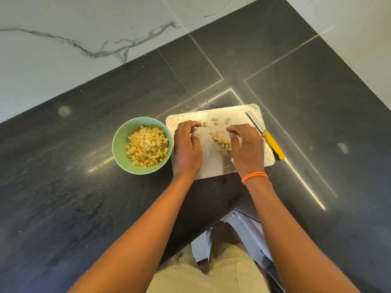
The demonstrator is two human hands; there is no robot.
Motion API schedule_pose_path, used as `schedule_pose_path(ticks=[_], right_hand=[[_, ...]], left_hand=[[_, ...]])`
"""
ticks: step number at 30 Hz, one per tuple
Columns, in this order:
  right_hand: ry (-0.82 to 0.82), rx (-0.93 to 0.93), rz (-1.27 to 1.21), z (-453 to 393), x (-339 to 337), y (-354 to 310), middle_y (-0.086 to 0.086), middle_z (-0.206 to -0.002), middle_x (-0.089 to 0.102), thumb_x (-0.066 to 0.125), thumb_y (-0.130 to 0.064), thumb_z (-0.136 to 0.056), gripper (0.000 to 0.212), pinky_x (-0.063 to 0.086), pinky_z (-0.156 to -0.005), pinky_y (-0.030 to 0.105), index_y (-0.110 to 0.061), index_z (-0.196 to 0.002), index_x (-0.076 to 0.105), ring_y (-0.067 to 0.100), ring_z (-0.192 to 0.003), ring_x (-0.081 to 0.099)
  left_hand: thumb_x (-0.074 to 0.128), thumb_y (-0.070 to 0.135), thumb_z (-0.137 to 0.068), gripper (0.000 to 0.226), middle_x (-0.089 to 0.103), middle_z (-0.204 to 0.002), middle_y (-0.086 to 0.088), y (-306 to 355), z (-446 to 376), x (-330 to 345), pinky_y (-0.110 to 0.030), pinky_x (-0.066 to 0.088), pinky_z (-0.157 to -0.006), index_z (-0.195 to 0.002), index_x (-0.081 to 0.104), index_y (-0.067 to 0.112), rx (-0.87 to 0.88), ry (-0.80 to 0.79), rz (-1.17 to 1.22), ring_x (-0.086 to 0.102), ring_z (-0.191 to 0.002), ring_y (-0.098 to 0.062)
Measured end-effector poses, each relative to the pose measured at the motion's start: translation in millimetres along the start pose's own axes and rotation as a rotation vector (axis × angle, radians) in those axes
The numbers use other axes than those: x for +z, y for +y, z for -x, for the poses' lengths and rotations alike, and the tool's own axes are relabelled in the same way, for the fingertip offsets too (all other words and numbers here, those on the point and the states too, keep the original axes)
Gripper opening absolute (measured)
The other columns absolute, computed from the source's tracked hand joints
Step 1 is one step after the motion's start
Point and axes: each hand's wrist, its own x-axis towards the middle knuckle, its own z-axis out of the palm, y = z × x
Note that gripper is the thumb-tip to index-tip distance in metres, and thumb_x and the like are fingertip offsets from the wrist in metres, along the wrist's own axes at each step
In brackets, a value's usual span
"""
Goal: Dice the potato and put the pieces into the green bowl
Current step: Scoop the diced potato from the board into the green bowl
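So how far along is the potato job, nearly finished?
Nearly. The green bowl already holds a heap of diced potato, and the knife lies set down at the cutting board's right edge. Both hands, left hand and right hand, are over the last pieces on the board. Those, plus a few strays, remain to move.

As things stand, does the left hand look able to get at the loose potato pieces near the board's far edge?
Probably yes. The left hand rests on the cutting board with its fingertips beside the nearest loose potato piece; the others lie just beyond, with nothing between. The right hand is gathering the nearer pile.
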Motion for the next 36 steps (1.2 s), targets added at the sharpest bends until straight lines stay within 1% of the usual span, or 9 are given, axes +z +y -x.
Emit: schedule_pose_path(ticks=[2, 9, 12, 17, 21, 26, 30, 34, 36], right_hand=[[0.033, 0.062, -0.009, 8, -4, 7, 0.001, -0.109, 0.069, 0.059, -0.007, -0.098, 0.020, 0.042, -0.092, 0.016, -0.013, -0.110, 0.073, 0.021, -0.106, 0.061], [0.101, 0.434, 0.161, 44, 3, -5, 0.010, -0.124, 0.053, 0.050, -0.011, -0.100, 0.032, 0.052, -0.093, 0.041, -0.007, -0.130, 0.062, 0.030, -0.113, 0.055], [0.091, 0.513, 0.138, 41, 15, -22, 0.014, -0.127, 0.053, 0.049, -0.004, -0.101, 0.034, 0.051, -0.096, 0.041, -0.004, -0.134, 0.060, 0.035, -0.113, 0.058], [0.047, 0.404, 0.000, 18, 24, -34, 0.012, -0.123, 0.064, 0.054, -0.006, -0.102, 0.030, 0.050, -0.095, 0.029, -0.007, -0.129, 0.067, 0.028, -0.113, 0.063], [0.222, 0.416, -0.060, 9, 12, -13, 0.008, -0.105, 0.070, 0.050, 0.004, -0.095, 0.031, 0.046, -0.087, 0.021, -0.007, -0.109, 0.076, 0.023, -0.101, 0.065], [0.245, 0.579, 0.089, 12, 14, -1, 0.014, -0.114, 0.059, 0.048, 0.001, -0.099, 0.027, 0.048, -0.088, 0.034, -0.003, -0.115, 0.070, 0.032, -0.109, 0.058], [0.119, 0.393, 0.083, 16, 31, -21, 0.014, -0.118, 0.063, 0.054, -0.004, -0.100, 0.028, 0.054, -0.093, 0.038, -0.005, -0.124, 0.069, 0.031, -0.109, 0.062], [0.214, 0.381, 0.045, -2, 23, -15, 0.009, -0.111, 0.066, 0.055, 0.007, -0.093, 0.031, 0.043, -0.084, 0.022, -0.008, -0.114, 0.072, 0.026, -0.106, 0.061], [0.271, 0.402, 0.075, -11, 18, -3, 0.009, -0.112, 0.061, 0.051, 0.012, -0.088, 0.038, 0.040, -0.081, 0.023, -0.007, -0.115, 0.070, 0.026, -0.107, 0.055]], left_hand=[[0.048, 0.001, -0.099, 0.037, 0.057, -0.127, 0.012, -4, 2, -1, -0.045, 0.051, -0.105, -0.124, 0.058, 0.027, 0.017, -0.016, -0.042, 0.056, -0.124, -0.013], [0.048, 0.001, -0.098, 0.036, 0.056, -0.129, 0.008, -7, 4, 3, -0.048, 0.050, -0.103, -0.125, 0.059, 0.022, 0.079, -0.023, -0.114, 0.054, -0.122, -0.016], [0.047, 0.000, -0.097, 0.037, 0.056, -0.128, 0.009, -7, 4, 4, -0.048, 0.050, -0.102, -0.124, 0.059, 0.021, 0.086, -0.030, -0.115, 0.054, -0.122, -0.015], [0.044, 0.002, -0.095, 0.037, 0.059, -0.128, 0.004, -8, 4, 2, -0.047, 0.050, -0.099, -0.125, 0.060, 0.017, 0.100, -0.033, -0.102, 0.054, -0.120, -0.019], [0.043, 0.006, -0.096, 0.036, 0.058, -0.128, 0.005, -8, 6, 2, -0.047, 0.051, -0.099, -0.126, 0.059, 0.019, 0.098, -0.037, -0.114, 0.054, -0.122, -0.020], [0.043, 0.006, -0.097, 0.036, 0.058, -0.129, 0.006, -9, 4, 2, -0.047, 0.053, -0.097, -0.126, 0.058, 0.020, 0.094, -0.044, -0.129, 0.053, -0.122, -0.020], [0.043, 0.005, -0.096, 0.037, 0.058, -0.128, 0.005, -7, 6, 2, -0.047, 0.052, -0.096, -0.125, 0.058, 0.021, 0.105, -0.046, -0.129, 0.053, -0.121, -0.021], [0.043, 0.004, -0.096, 0.037, 0.059, -0.128, 0.006, -7, 5, 1, -0.047, 0.053, -0.094, -0.126, 0.057, 0.022, 0.106, -0.050, -0.130, 0.053, -0.122, -0.021], [0.044, 0.003, -0.097, 0.036, 0.059, -0.128, 0.006, -6, 6, 1, -0.047, 0.053, -0.093, -0.126, 0.057, 0.021, 0.105, -0.046, -0.134, 0.053, -0.122, -0.021]])
